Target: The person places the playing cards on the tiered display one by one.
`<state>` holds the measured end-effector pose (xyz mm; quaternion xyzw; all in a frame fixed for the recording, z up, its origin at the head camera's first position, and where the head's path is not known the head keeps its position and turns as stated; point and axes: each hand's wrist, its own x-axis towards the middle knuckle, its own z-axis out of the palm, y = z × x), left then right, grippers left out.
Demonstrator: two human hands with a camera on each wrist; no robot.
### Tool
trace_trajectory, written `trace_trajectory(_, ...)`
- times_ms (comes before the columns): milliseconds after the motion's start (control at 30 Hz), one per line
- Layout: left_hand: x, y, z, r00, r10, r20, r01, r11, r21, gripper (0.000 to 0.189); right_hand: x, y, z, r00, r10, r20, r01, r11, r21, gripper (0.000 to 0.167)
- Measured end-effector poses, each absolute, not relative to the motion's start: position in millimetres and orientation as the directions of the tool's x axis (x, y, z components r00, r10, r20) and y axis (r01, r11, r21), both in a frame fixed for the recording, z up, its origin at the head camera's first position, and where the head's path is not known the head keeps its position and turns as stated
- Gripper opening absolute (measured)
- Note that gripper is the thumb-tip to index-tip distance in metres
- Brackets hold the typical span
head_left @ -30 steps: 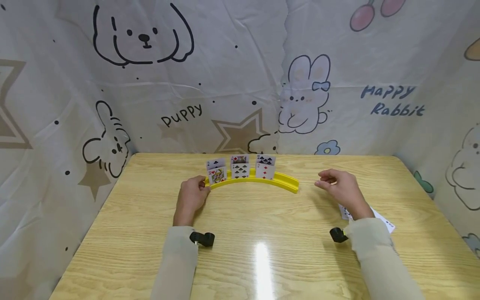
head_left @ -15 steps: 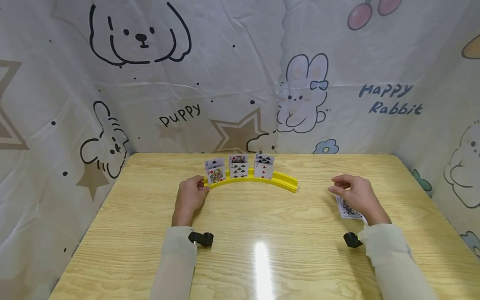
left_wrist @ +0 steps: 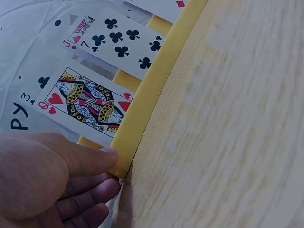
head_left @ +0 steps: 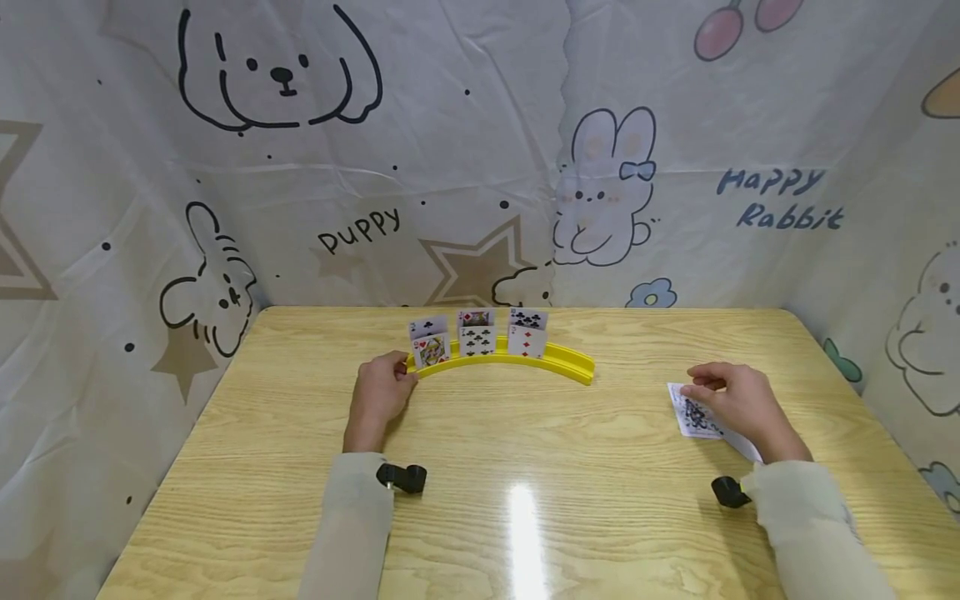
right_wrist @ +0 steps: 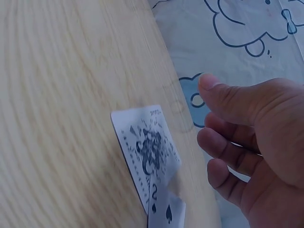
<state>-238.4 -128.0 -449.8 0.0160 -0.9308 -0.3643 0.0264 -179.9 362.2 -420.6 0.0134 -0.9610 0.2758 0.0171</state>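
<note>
A curved yellow card holder stands on the table, and my left hand pinches its left end, thumb on the front face. Upright in it are playing cards in two rows. The queen of hearts stands nearest that thumb, in front of a three of clubs. Beside it the seven of clubs partly covers a red jack. A diamonds card stands before a clubs card. My right hand hovers, fingers loosely bent and holding nothing, over a joker and a two of spades that overlap.
The wooden table runs back to a patterned cloth hung behind and at both sides. Black wrist cameras sit at both sleeves.
My right hand has moved right and toward me, from beside the holder's right end to over the loose cards, uncovering the joker. The left hand keeps its grip on the holder.
</note>
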Motion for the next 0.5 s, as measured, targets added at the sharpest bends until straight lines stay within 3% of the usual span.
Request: trace_trajectory(500, -239.7, -129.0, -451.0, -0.998, -0.043, 0.046, 0.000, 0.737, 0.676, 0.036, -170.5, 383.1, -424.3, -0.999, 0.028, 0.015, 0.016, 0.867, -0.498, 0.045)
